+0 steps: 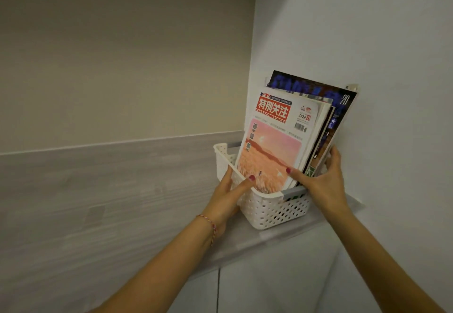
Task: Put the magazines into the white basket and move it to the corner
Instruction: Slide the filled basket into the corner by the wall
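Observation:
A white perforated basket (272, 211) stands on the grey wood-grain counter (110, 202), close to the corner where the two walls meet. Several magazines (282, 136) stand upright in it, leaning right against the white wall; the front one has a red title block and a pink-orange picture. My left hand (228, 195) grips the basket's left rim, thumb laid along the edge. My right hand (321, 180) holds the basket's right side, with its thumb on the front cover and its fingers behind the stack.
A beige wall (122, 55) rises behind the counter and a white wall (367, 43) closes the right side. White cabinet doors (269, 276) lie below the counter's front edge. A red string bracelet is on my left wrist.

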